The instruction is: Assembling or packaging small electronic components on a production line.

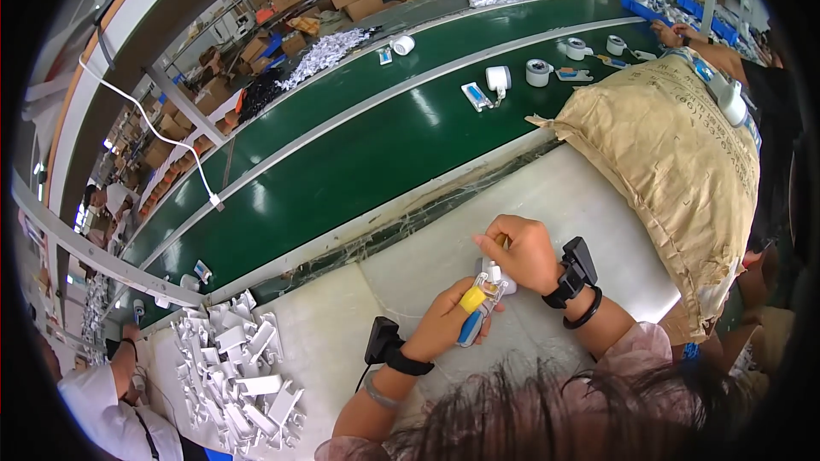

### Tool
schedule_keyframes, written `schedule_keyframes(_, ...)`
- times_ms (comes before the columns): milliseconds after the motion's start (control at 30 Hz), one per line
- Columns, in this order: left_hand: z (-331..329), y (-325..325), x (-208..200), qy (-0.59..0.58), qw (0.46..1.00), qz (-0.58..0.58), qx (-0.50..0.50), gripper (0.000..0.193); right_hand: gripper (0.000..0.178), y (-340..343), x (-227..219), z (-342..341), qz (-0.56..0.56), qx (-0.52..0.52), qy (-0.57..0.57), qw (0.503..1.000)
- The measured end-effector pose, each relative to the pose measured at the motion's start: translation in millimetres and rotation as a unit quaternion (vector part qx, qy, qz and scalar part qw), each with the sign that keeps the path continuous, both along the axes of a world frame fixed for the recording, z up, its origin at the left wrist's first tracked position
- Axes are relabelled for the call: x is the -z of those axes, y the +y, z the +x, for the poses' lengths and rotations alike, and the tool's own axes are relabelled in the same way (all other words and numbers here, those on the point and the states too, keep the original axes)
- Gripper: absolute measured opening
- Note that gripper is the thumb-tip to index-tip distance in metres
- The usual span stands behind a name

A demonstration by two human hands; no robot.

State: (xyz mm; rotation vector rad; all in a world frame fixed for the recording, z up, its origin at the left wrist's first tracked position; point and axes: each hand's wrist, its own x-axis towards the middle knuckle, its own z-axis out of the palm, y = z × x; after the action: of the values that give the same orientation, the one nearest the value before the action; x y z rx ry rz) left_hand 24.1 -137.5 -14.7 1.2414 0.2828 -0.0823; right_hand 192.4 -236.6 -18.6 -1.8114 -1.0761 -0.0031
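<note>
Both of my hands meet over the pale work table (410,273). My left hand (448,316) is closed round a small blue-and-white plastic assembly (470,329) with a white fitting (493,274) at its upper end. Something yellow (471,297) shows at the thumb; whether it is a wrap or part of the piece I cannot tell. Just above, my right hand (523,252) is closed with its fingers curled over the fitting's end. A brownish-yellow bit (502,241) shows between those fingers, too small to name.
Loose white plastic brackets (239,376) lie heaped at left. Beyond the table runs a green conveyor (342,145) carrying round white units (498,78). A large brown paper sack (675,145) stands at right. A white cable (154,119) hangs at left. Other people's arms (124,367) show on both sides.
</note>
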Motion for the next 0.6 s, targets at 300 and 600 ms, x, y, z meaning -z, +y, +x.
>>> schedule_keyframes(300,-2,12,2,-0.08,0.986,-0.071,-0.129,0.034,0.036,2,18,18,0.015,-0.175,0.398,0.9)
schedule_keyframes(600,-4,21,1,-0.112,0.986,-0.081,-0.094,0.043,0.057,2,4,3,0.085,-0.275,0.495,0.82)
